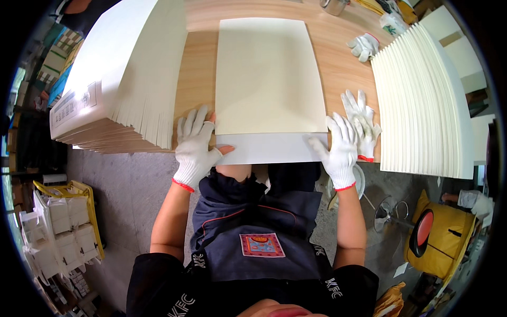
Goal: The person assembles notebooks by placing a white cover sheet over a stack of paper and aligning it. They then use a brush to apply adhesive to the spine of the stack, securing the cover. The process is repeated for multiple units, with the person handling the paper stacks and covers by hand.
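A large cream sheet (269, 79) lies flat on the wooden table in front of me. Along its near edge runs a pale grey-white strip (269, 148); whether this is a folded flap or another sheet, I cannot tell. My left hand (194, 150), in a white knitted glove with bare thumb and forefinger tips, rests at the strip's left end with fingers stretched out and the thumb on it. At the right end, my gloved right hand (339, 150) lies with fingers spread, its thumb over the strip. Neither hand grips anything visible.
Tall paper stacks stand on both sides, a white one (121, 58) at left and a cream one (422, 105) at right. Spare gloves (362, 124) lie beside my right hand, another glove (364, 46) farther back. A metal cup (334, 6) stands at the far edge.
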A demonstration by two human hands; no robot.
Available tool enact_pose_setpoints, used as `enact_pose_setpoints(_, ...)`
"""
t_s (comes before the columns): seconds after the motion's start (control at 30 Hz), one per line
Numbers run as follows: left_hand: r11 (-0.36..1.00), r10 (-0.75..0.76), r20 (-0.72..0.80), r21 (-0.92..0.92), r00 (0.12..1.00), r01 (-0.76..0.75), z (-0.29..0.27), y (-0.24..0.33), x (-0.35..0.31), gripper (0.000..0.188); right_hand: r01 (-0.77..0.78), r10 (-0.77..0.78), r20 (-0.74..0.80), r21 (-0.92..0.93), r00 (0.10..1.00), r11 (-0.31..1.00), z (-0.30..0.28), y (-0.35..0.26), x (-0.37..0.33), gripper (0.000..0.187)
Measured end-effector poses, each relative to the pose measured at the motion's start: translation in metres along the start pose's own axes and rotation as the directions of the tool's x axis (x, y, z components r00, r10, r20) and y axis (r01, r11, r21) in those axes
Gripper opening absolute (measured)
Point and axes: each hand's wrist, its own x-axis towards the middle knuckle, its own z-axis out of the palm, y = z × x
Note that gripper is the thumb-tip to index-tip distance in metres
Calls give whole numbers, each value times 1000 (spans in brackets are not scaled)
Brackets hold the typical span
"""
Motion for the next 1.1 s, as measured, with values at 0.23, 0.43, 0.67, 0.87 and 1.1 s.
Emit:
enact_pose_setpoints(0.23,997,50,-41,56,998,-47,1,-1,-1,70,16,-17,-26,-5,1000,1000,3,2,-1,65)
enact_pose_setpoints(0.43,999,25,-84,22,996,-23,-1,7,-1,74,3,-3,-30,-4,1000,1000,3,-1,-1,65)
enact_pose_setpoints(0.67,963,265,90,-67,960,-260,-23,36,13,73,-6,7,-30,33,1000,999,5,1,-3,66)
enact_pose_setpoints(0.87,944,329,105,0,939,-331,-27,34,13,54,11,2,-65,198,998,980,-15,-9,8,57)
enact_pose_setpoints(1.1,991,130,331,-16,935,-132,-24,25,58,21,-27,-151,644,257,750,966,-42,-8,99,65)
